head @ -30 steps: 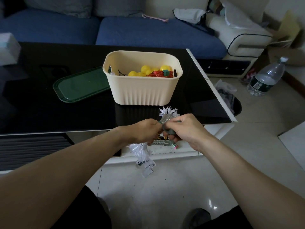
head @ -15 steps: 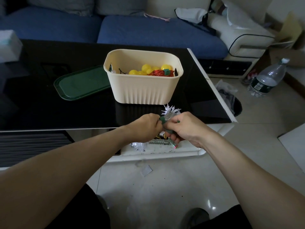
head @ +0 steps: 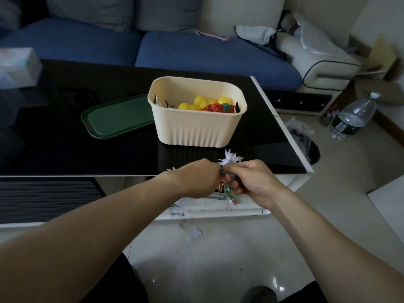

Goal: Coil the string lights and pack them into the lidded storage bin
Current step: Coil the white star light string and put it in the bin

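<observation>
While both hands meet just in front of the storage bin [head: 197, 119], they grip one small bundle of string lights [head: 230, 161] between them. The left hand [head: 196, 178] has its fingers curled round the left side of the bundle; the right hand [head: 251, 179] has its fingers and thumb curled round the right side, pinching a green-grey part. White spiky lights stick up above the knuckles, on the side nearest the bin, and coloured parts hang below the hands. The bundle is held in the air at the near edge of the black table [head: 65, 149], outside the bin.

The bin stands open on the table. Inside it lie yellow ball lights [head: 200, 102] and a red coil [head: 215, 107] with a green tie. The green lid [head: 118, 118] lies flat on the table, touching the bin's left side. To the right of the bin, on the floor, stands a plastic bottle [head: 352, 117]. Behind the bin runs a blue sofa [head: 196, 51].
</observation>
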Demonstrator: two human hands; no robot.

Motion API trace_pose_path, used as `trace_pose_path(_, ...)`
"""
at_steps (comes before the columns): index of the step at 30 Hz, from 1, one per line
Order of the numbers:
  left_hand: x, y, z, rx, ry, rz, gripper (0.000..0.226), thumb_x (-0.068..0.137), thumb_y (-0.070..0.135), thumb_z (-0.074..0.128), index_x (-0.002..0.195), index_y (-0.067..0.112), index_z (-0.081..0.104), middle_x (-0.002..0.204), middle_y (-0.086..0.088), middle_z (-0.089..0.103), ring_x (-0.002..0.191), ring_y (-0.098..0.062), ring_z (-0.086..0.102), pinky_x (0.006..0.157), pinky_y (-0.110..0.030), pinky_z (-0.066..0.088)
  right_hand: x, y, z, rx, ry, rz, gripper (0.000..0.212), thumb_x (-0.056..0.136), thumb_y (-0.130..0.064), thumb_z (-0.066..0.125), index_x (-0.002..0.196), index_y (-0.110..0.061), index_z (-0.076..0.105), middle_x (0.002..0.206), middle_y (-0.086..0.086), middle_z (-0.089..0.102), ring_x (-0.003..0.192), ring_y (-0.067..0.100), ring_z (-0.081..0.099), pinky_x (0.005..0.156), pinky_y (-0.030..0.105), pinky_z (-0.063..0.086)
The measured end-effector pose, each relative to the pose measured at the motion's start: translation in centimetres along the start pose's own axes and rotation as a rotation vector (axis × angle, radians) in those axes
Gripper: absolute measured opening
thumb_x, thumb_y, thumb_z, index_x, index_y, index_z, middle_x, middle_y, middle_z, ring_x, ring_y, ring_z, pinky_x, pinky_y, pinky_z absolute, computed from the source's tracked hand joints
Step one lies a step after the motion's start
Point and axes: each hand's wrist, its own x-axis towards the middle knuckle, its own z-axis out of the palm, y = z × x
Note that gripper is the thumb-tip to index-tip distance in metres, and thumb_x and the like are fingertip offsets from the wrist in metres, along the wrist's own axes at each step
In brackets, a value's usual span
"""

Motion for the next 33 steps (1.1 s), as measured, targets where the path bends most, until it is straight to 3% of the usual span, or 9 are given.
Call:
trace_pose_path(6,-0.3,-0.5,0.5,0.004,-0.064,-0.074,0.015,0.097,0.009,0.04,0.106,0.003,0.051,0.102,-0.014,0.057,0.071,-0.02,0.043,0.07,-0.037,0.042,-0.4,-0.1,0.9,0.222,-0.002,0.171,0.013,0.093,-0.004,0.065,0.081,-0.002,0.066,0.055,0.003,0.058,0.044,0.008,0.046,0.038,0.018,0.036)
trace_pose_path(10,-1.3,-0.3,0.3,0.092,-0.179,-0.01,0.017,0.101,0.022,0.039,0.103,0.009,0.05,0.105,-0.013,0.059,0.076,-0.022,0.052,0.074,-0.037,0.046,-0.6,0.1,1.5,0.269,-0.026,0.242,0.018,0.093,-0.003,0.064,0.075,-0.003,0.064,0.052,0.001,0.058,0.04,0.005,0.045,0.036,0.016,0.035)
trace_pose_path(13,-2.0,-0.3,-0.1,0.12,-0.141,0.059,0.032,0.106,0.034,0.034,0.105,0.01,0.055,0.091,-0.008,0.06,0.078,-0.024,0.055,0.074,-0.036,0.047,-0.6,0.0,1.7,0.296,-0.042,0.283,0.018,0.093,-0.002,0.062,0.075,-0.001,0.065,0.052,0.001,0.058,0.039,0.003,0.045,0.036,0.015,0.035)
trace_pose_path(17,-2.0,-1.2,-0.9,0.103,-0.047,0.046,0.035,0.105,0.037,0.035,0.082,0.015,0.051,0.067,0.003,0.045,0.073,-0.027,0.055,0.066,-0.033,0.04,-0.3,-0.3,1.8,0.422,-0.086,0.343,0.021,0.096,-0.005,0.06,0.075,-0.002,0.063,0.057,0.003,0.06,0.04,0.003,0.05,0.036,0.013,0.039)
trace_pose_path(20,-2.1,-1.0,-1.4,-0.062,0.007,0.043,0.035,0.107,0.027,0.033,0.078,0.011,0.046,0.071,-0.008,0.054,0.076,-0.033,0.059,0.067,-0.039,0.043,0.0,-1.2,1.8,0.545,-0.119,0.278,0.015,0.098,-0.011,0.06,0.091,0.001,0.066,0.07,0.008,0.071,0.048,0.006,0.061,0.042,0.016,0.048)
trace_pose_path(23,-2.1,-1.2,-1.4,-0.286,0.071,-0.011,0.04,0.104,0.024,0.041,0.073,0.001,0.052,0.077,-0.02,0.063,0.07,-0.029,0.058,0.068,-0.038,0.046,-0.2,-2.2,1.5,0.637,-0.178,0.122,0.038,0.094,-0.02,0.065,0.12,0.007,0.057,0.105,0.023,0.074,0.072,0.018,0.073,0.06,0.024,0.06)
trace_pose_path(25,-1.8,-1.5,-1.4,-0.402,0.105,-0.046,0.04,0.101,0.024,0.047,0.067,0.004,0.052,0.067,-0.012,0.057,0.062,-0.021,0.051,0.065,-0.036,0.044,-0.3,-2.2,1.3,0.519,-0.186,-0.065,0.05,0.089,-0.013,0.069,0.133,0.002,0.05,0.118,0.023,0.07,0.09,0.023,0.074,0.075,0.029,0.061)
trace_pose_path(29,-1.2,-1.5,-1.5,-0.623,0.073,-0.133,0.051,0.097,0.041,0.055,0.061,0.004,0.057,0.057,-0.006,0.051,0.05,-0.015,0.041,0.053,-0.027,0.038,0.2,-1.1,0.4,-0.257,0.015,-0.561,0.058,0.083,0.005,0.07,0.134,-0.018,0.057,0.117,-0.003,0.071,0.112,0.01,0.066,0.096,0.034,0.054)
trace_pose_path(33,-1.2,-1.4,-1.8,-0.735,-0.025,-0.17,0.047,0.098,0.036,0.057,0.072,-0.002,0.068,0.041,0.006,0.045,0.036,-0.008,0.035,0.041,-0.017,0.032,0.5,-0.2,-0.4,-0.471,-0.119,-0.542,0.036,0.091,-0.007,0.067,0.124,-0.02,0.067,0.116,-0.008,0.071,0.112,0.003,0.065,0.102,0.035,0.053)
